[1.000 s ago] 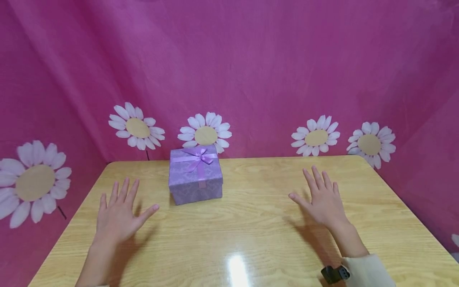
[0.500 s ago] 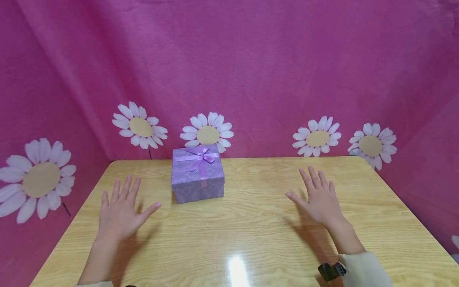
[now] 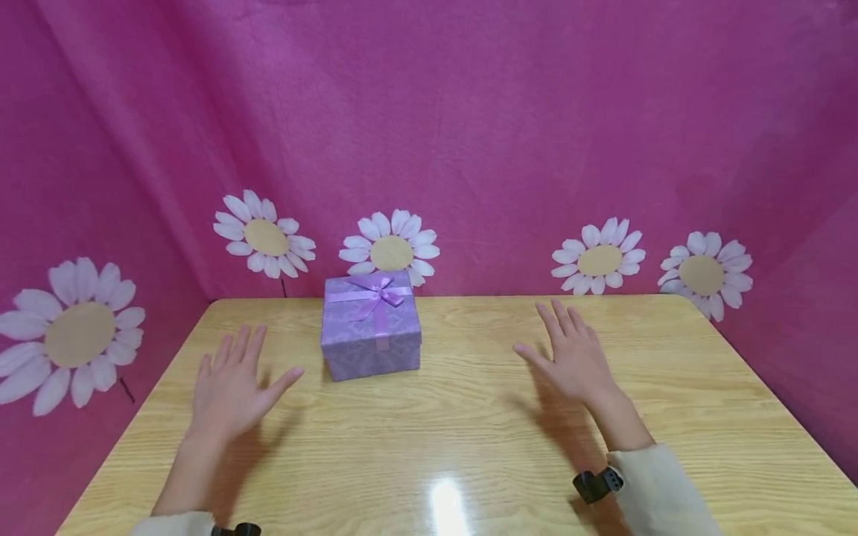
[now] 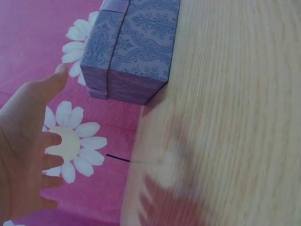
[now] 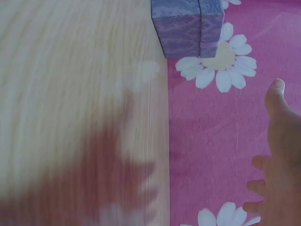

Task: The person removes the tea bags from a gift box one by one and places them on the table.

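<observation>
A purple patterned gift box [image 3: 371, 327] with a lid and a ribbon bow [image 3: 379, 292] sits toward the back of the wooden table, left of the middle. My left hand [image 3: 231, 394] is held over the table to the left of the box, fingers spread and thumb out toward it, holding nothing. Farther off on the other side, my right hand [image 3: 573, 361] hovers with its fingers extended and its palm bare. In the left wrist view the box [image 4: 136, 47] stands beyond the thumb; the right wrist view shows only one end of the box [image 5: 188, 28].
A pink cloth [image 3: 496, 149] printed with white daisies hangs behind and beside the wooden table [image 3: 375, 447]. Both hands cast shadows on the tabletop. A dark device [image 3: 598, 485] is strapped at the right wrist, by the light sleeve [image 3: 660, 491].
My right hand has moved left, toward the box. The left hand has shifted slightly to the right, and its sleeve and wrist device have come into view. The box remains on the table.
</observation>
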`<act>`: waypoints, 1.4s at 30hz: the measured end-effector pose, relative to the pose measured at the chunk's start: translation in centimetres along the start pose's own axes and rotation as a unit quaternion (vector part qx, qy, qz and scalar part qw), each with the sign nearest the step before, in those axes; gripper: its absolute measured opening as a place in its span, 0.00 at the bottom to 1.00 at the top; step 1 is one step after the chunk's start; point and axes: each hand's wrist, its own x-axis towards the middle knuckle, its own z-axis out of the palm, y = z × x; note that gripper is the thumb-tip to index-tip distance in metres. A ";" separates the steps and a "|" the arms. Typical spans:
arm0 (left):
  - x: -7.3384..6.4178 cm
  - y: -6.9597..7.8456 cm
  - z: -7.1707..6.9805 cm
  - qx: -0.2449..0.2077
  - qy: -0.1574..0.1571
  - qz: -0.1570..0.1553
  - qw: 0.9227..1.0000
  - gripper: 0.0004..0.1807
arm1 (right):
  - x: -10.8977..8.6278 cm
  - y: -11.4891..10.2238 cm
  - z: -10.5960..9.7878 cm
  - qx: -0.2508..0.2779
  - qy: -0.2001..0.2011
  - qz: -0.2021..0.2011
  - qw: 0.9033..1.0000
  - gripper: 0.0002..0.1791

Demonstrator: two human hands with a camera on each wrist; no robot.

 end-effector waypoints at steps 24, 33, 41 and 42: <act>5.0 0.5 1.7 -0.268 -0.021 -0.079 0.960 0.36 | 7.7 -4.8 5.0 0.191 -0.049 -0.038 0.980 0.35; 7.0 1.6 2.2 -0.397 -0.045 -0.151 0.904 0.34 | 9.3 -6.6 6.7 0.264 -0.033 0.027 0.964 0.27; 8.0 3.0 3.2 -0.553 -0.082 -0.187 0.808 0.31 | 9.8 -8.9 7.0 0.287 -0.048 0.050 0.955 0.26; 8.1 3.2 3.2 -0.560 -0.082 -0.187 0.802 0.31 | 9.9 -9.2 7.0 0.289 -0.048 0.051 0.955 0.26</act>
